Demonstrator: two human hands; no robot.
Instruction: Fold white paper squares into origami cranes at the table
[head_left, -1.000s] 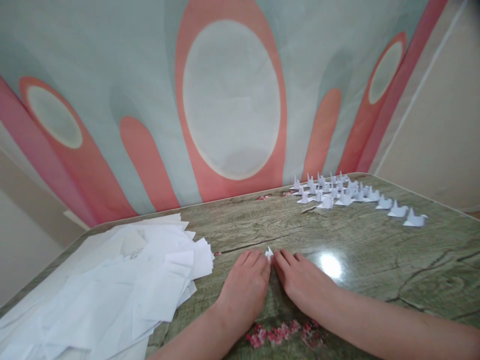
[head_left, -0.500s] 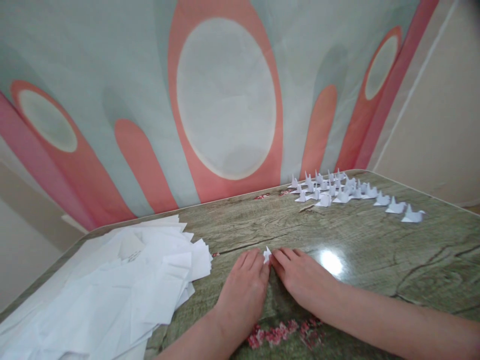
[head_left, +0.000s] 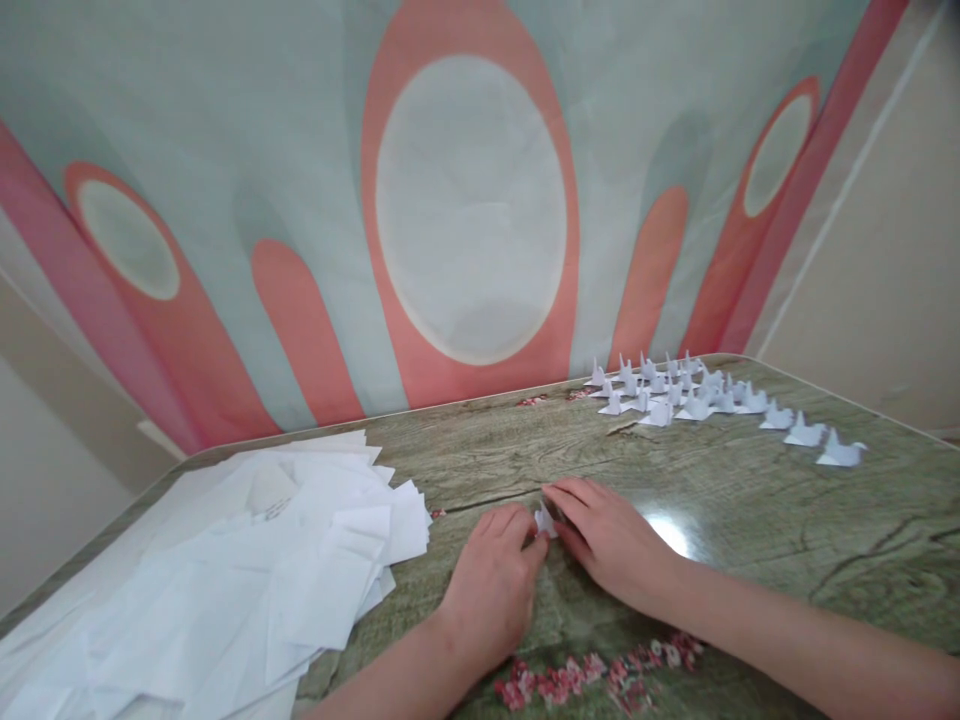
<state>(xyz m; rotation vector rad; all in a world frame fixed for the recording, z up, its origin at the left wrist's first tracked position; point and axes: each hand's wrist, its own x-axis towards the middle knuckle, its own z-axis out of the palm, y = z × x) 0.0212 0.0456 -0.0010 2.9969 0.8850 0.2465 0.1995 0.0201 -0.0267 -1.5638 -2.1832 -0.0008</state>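
Observation:
A small white folded paper bird (head_left: 545,521) is between my two hands, above the middle of the wood-patterned table. Pinched at its left side, it is held by the thumb and forefinger of my left hand (head_left: 496,570). My right hand (head_left: 611,540) curves round the other side, its thumb by the paper and its fingers just behind it. The fingers hide part of the folds. On the left lies a large heap of loose white paper sheets (head_left: 217,580). Several finished white paper birds (head_left: 694,403) stand in rows at the back right.
The table (head_left: 750,520) has a wood-grain top with printed pink flowers (head_left: 570,685) near the front. Its back edge meets a wall hanging (head_left: 472,200) with coral and white shapes. A bright light reflection (head_left: 667,535) shows right of my hands.
My right fingers have lifted and spread slightly round the paper bird, and my left thumb has come forward onto it. The whole view has shifted slightly.

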